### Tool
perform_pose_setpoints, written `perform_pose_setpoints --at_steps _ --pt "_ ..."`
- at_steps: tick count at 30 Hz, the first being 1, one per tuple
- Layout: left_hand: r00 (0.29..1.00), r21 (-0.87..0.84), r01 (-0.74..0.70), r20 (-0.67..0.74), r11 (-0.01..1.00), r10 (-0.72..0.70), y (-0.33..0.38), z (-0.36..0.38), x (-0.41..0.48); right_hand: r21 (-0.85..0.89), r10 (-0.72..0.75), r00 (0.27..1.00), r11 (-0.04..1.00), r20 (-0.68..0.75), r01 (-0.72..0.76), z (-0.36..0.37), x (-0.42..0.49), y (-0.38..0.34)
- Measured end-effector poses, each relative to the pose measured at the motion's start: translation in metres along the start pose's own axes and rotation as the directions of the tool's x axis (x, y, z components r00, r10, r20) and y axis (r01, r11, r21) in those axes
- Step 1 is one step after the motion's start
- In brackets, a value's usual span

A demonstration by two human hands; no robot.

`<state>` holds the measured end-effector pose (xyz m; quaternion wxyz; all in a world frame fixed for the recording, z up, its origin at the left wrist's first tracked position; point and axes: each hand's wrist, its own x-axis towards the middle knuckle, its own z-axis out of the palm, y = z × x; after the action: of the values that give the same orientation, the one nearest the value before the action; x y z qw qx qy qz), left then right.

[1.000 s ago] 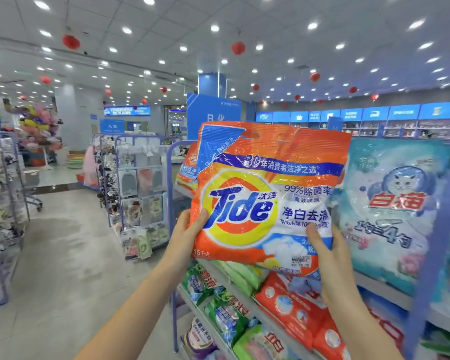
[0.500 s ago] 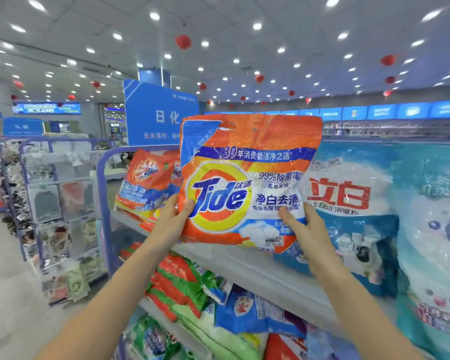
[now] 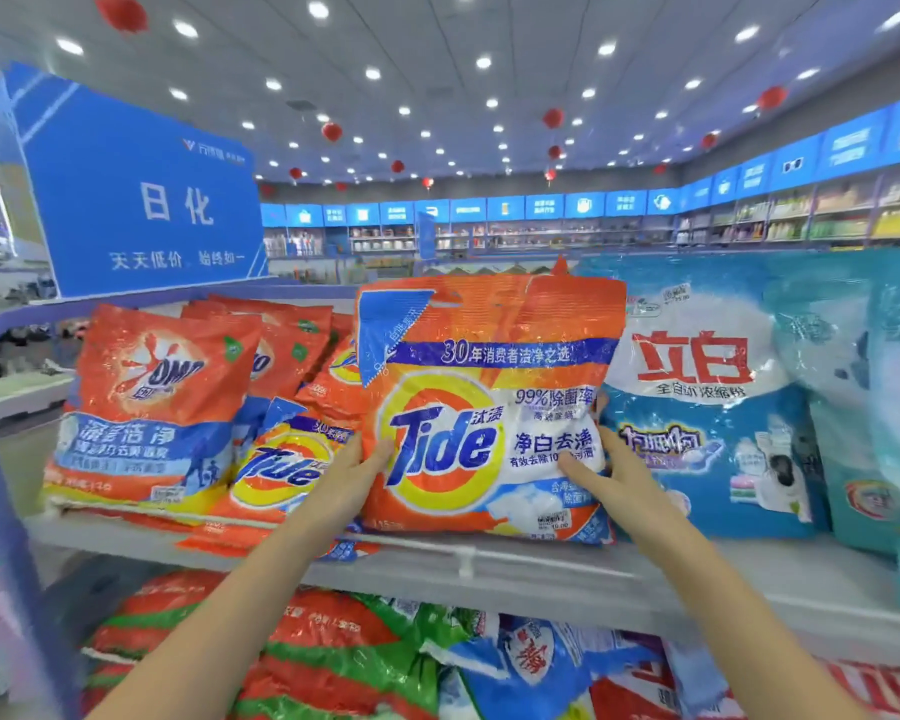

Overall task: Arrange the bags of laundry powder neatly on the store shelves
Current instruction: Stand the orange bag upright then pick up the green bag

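Head view, left to right: blue sign (image 3: pixel 141 200) upper left, OMO bag (image 3: pixel 152 407) leaning at the left of the top shelf (image 3: pixel 541 569), a smaller Tide bag (image 3: pixel 281 465) slumped just beside it. Left hand (image 3: pixel 354 475) grips the left edge of the big Tide bag (image 3: pixel 489 407), thumb on the front, fingers hidden behind. That bag stands upright at frame centre, bottom edge on or just above the shelf, near the front lip. Right hand (image 3: pixel 614 480) pinches its right edge, thumb across the print, fingers behind. Blue bag (image 3: pixel 707 407) stands just beside it, right. Risk: it's a soft bag near the lip and likely slumps forward and off if released before it leans back. Shoving it left could topple the smaller Tide bag onto the green-red bags (image 3: pixel 333 657) below.
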<state>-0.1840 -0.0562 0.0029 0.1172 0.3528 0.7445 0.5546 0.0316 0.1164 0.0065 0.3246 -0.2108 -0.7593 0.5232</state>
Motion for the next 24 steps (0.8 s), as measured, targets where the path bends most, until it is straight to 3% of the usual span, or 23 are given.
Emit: perform_pose_setpoints --at_steps 3,11,15,18,20,22,24 --pt "0.994 0.143 -0.069 0.092 0.987 0.056 -0.015 0.0 0.002 -0.11 0.075 0.996 0.992 0.058 -0.068 -0.001 -0.012 0.002" --pt "0.981 0.274 -0.186 0.103 0.943 0.163 -0.002 -0.001 -0.003 -0.338 0.079 0.996 0.937 -0.042 -0.089 0.005 -0.02 -0.002" --pt "0.981 0.227 -0.194 0.074 0.954 0.182 -0.003 0.0 -0.004 -0.395 -0.08 0.961 0.918 -0.265 -0.033 0.018 -0.029 -0.002" --pt "0.976 0.102 -0.204 -0.057 0.974 0.21 -0.008 0.0 -0.009 -0.525 -0.237 0.897 0.851 -0.374 0.006 0.024 -0.037 0.005" --pt "0.953 0.08 -0.271 -0.119 0.959 0.28 -0.01 -0.003 -0.014 -0.583 -0.371 0.843 0.808 -0.389 0.087 0.03 -0.046 0.002" --pt "0.91 0.173 -0.351 -0.169 0.92 0.379 -0.017 -0.008 -0.021 -0.629 -0.547 0.754 0.741 -0.363 0.234 0.042 -0.062 -0.005" --pt "0.845 0.276 -0.417 -0.234 0.866 0.481 -0.029 -0.015 -0.033 -0.689 -0.723 0.644 0.6 -0.25 0.406 0.061 -0.084 -0.002"
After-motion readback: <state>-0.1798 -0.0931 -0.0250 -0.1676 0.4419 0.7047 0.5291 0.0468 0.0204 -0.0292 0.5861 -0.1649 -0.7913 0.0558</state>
